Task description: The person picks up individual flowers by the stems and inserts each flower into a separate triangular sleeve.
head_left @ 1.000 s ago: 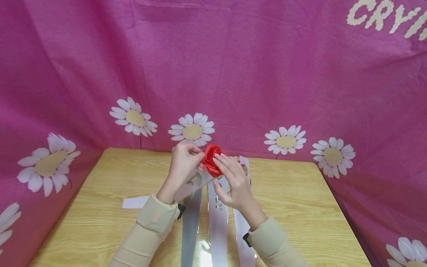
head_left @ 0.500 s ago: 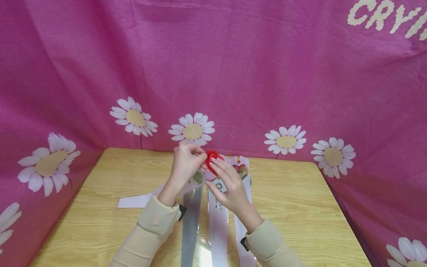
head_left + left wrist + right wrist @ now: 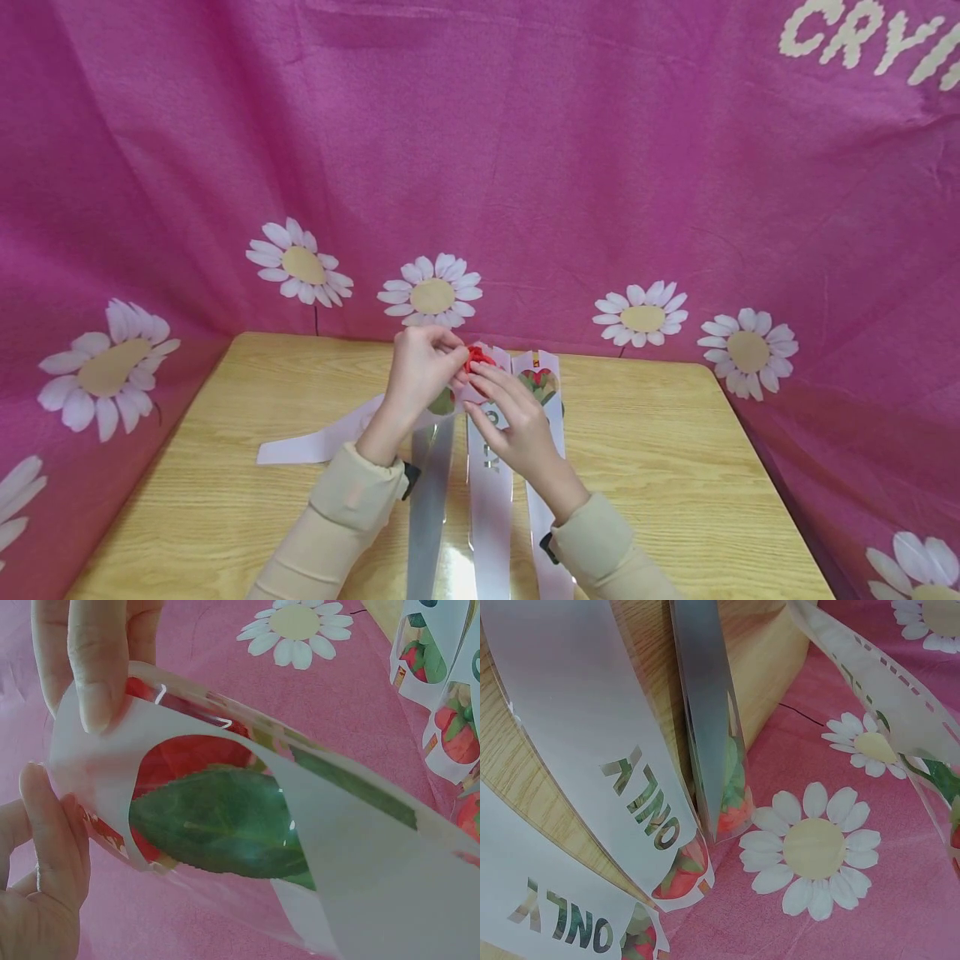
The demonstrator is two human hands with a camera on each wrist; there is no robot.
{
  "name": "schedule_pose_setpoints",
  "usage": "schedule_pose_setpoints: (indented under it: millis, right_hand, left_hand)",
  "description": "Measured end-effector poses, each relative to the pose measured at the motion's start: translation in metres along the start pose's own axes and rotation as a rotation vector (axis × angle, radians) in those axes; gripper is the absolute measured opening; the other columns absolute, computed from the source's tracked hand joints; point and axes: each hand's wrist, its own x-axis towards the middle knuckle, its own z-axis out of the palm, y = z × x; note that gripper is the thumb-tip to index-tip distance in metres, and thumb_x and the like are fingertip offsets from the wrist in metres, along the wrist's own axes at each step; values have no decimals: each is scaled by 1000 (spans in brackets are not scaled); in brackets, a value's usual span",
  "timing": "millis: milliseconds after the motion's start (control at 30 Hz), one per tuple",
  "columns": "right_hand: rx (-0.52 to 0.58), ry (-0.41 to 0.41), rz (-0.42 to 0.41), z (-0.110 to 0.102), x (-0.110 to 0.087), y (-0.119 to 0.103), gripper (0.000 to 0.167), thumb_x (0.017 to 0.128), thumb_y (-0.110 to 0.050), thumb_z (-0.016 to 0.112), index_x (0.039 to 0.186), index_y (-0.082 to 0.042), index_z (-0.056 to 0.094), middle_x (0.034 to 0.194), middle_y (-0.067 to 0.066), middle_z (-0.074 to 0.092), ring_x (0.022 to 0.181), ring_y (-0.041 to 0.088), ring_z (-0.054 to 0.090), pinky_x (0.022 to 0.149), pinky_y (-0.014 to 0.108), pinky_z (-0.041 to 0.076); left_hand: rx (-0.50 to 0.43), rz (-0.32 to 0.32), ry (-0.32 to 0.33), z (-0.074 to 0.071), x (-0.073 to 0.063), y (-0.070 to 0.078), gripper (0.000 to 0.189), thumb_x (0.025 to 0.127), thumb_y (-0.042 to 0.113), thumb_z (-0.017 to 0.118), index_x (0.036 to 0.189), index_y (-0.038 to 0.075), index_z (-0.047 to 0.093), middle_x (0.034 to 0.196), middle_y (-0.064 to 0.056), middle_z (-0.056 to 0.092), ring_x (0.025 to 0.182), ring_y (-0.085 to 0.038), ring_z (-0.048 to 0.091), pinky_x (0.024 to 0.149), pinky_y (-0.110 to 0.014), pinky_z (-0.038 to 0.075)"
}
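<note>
My left hand (image 3: 426, 365) pinches the rim of a white and clear flower sleeve (image 3: 375, 862) at the back of the table. Inside the sleeve sits a red rose (image 3: 478, 358), and in the left wrist view a green leaf (image 3: 217, 821) shows through its oval window. My right hand (image 3: 517, 425) is at the flower end, its fingers extended against the sleeve and the thumb apart. Fingers (image 3: 94, 682) come over the sleeve from above in the left wrist view, others from lower left. The sleeve's narrow tail points left; the rose is partly behind the hands.
Three other sleeved roses lie side by side on the wooden table (image 3: 660, 467): a grey-backed sleeve (image 3: 429, 517), a middle sleeve (image 3: 491, 517) lettered ONLY and a right-hand sleeve (image 3: 551, 533). A pink daisy-print cloth (image 3: 525, 167) hangs behind.
The red rose has sunk down into the sleeve, and less of it shows. The sleeve's tail has shifted left. My right hand has moved slightly left and down; the left hand keeps its pinch.
</note>
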Motion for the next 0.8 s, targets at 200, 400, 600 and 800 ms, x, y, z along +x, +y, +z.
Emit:
schedule_pose_setpoints:
  millis: [200, 400, 600, 800]
  right_hand:
    - [19, -5, 15, 0, -2, 0, 29, 85, -17, 63, 107, 1, 63, 112, 15, 62, 106, 26, 58, 93, 35, 45]
    - [41, -17, 39, -1, -3, 0, 28, 86, -19, 62, 105, 1, 64, 110, 15, 63, 104, 25, 59, 93, 33, 45]
    - [65, -33, 61, -1, -4, 1, 27, 86, -19, 63, 104, 1, 64, 109, 15, 63, 104, 25, 59, 93, 33, 45]
    - [75, 0, 81, 3, -9, 0, 30, 86, -17, 62, 109, 2, 62, 111, 15, 62, 107, 27, 57, 96, 33, 43]
  left_hand:
    - [-8, -14, -5, 1, -1, 1, 6, 79, -2, 63, 77, -8, 65, 61, -14, 63, 44, -15, 60, 45, -27, 52]
    - [7, 6, -12, 1, -1, 0, 9, 80, 0, 62, 76, -8, 66, 63, -15, 64, 45, -15, 60, 46, -27, 52]
    - [20, 17, -16, 1, -2, -1, 10, 80, 0, 63, 77, -8, 66, 64, -17, 65, 45, -15, 61, 46, -26, 52]
    - [8, 1, 2, 2, -3, -1, 9, 78, -1, 63, 73, -7, 65, 58, -14, 63, 41, -15, 58, 43, -27, 51]
